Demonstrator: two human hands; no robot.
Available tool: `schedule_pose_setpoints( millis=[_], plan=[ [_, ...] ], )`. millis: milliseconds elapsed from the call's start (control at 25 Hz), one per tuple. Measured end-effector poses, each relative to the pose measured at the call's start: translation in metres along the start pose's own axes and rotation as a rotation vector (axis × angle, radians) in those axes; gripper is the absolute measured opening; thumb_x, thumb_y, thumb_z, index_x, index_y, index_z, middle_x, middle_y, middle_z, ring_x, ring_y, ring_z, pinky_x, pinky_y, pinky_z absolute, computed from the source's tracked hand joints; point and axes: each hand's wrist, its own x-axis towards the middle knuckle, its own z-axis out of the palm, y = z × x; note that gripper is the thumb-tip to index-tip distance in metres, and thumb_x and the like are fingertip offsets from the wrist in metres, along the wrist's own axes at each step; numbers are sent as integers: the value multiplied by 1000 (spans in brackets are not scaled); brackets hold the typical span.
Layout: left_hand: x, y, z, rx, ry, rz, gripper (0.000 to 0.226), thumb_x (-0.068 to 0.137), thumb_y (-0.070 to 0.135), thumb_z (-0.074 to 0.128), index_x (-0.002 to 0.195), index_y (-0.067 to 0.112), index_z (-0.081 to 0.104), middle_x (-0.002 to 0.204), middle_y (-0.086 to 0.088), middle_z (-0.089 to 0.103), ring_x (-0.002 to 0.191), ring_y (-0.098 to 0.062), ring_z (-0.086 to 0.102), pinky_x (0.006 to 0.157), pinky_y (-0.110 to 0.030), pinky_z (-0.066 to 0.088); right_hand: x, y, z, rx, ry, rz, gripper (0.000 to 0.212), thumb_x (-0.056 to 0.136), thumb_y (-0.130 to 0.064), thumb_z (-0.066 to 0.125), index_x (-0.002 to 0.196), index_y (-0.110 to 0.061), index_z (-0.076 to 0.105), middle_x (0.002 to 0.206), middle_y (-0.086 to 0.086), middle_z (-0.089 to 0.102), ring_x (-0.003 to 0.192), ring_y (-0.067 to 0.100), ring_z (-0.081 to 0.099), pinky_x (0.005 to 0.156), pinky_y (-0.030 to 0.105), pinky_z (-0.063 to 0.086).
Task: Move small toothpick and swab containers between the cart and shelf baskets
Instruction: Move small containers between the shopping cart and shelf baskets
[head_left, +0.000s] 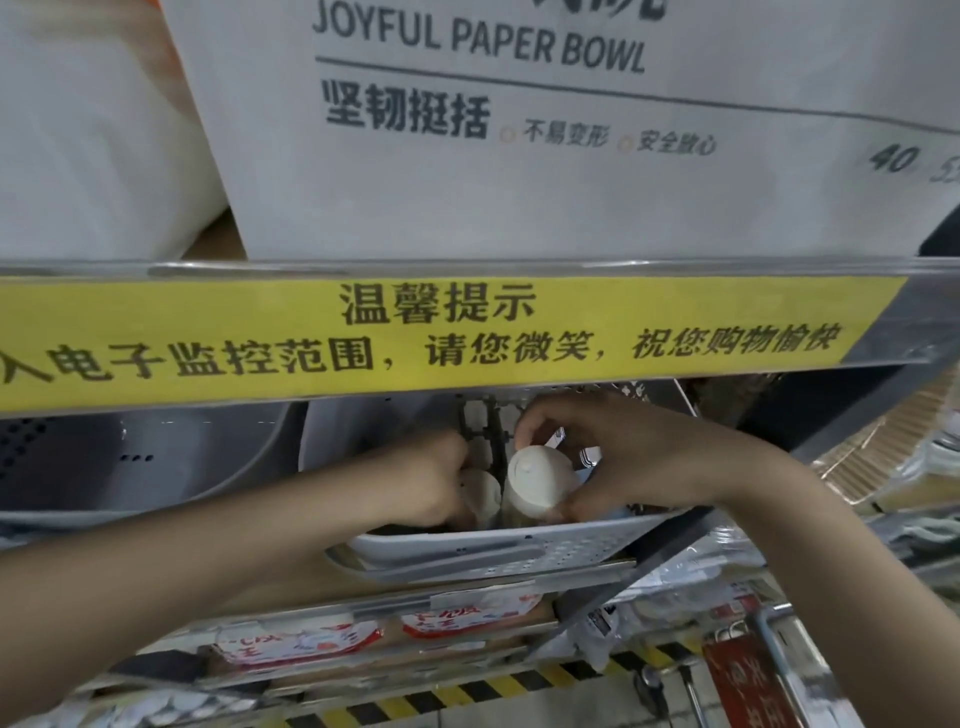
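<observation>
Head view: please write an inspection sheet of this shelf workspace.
Surface: metal shelf under a yellow notice strip.
Job's things: white perforated basket on the shelf; two small white containers, one above it, one partly hidden.
Clutter: red-and-white packets below.
Hands: left hand grips the hidden container; right hand grips the other.
Cables: nothing seen.
Surroundings: paper bowl package above; striped floor tape.

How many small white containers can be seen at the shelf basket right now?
2. One white container is pinched by the right hand over the basket; a second white container sits under the left hand. More may be hidden inside.
</observation>
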Motion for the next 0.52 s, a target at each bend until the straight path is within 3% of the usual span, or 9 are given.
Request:
schedule_pose_setpoints(
  millis=[120, 280, 360, 440, 520],
  plan=[
    [-3, 3, -3, -49, -29, -40, 16, 83, 25, 70, 82, 13, 59, 71, 0, 54, 69, -14, 52, 48, -21, 34, 1, 1, -1, 14, -16, -1, 43, 71, -11, 81, 102, -31, 58, 106, -15, 60, 90, 0, 59, 72, 11, 43],
    [-9, 7, -7, -209, -20, -114, 35, 78, 28, 76, 64, 15, 47, 59, 2, 45, 54, -9, 42, 44, -20, 28, -2, 1, -3, 65, 14, 4, 43, 69, -15, 83, 102, -30, 59, 101, -15, 61, 89, 3, 61, 69, 9, 42],
    [-7, 8, -7, -302, -18, -132, 38, 74, 27, 79, 64, 16, 45, 60, 2, 46, 55, -9, 43, 45, -21, 29, -4, 1, -5, 77, 36, 27, 43, 68, -18, 84, 101, -31, 60, 101, -14, 63, 89, 8, 62, 66, 11, 43],
    [-4, 9, -5, -322, -10, -117, 31, 73, 23, 80, 73, 15, 51, 69, 1, 52, 63, -11, 50, 49, -22, 35, -4, 2, -4, 58, 39, 34, 42, 68, -18, 84, 99, -32, 60, 101, -15, 62, 90, 9, 62, 68, 15, 44],
    [1, 9, 0, -312, -7, -103, 34, 73, 20, 80, 97, 11, 58, 91, -2, 59, 85, -15, 57, 66, -26, 48, -3, 3, -1, 51, 33, 34, 43, 68, -17, 84, 99, -34, 59, 100, -18, 61, 91, 8, 62, 71, 18, 45]
  ],
)
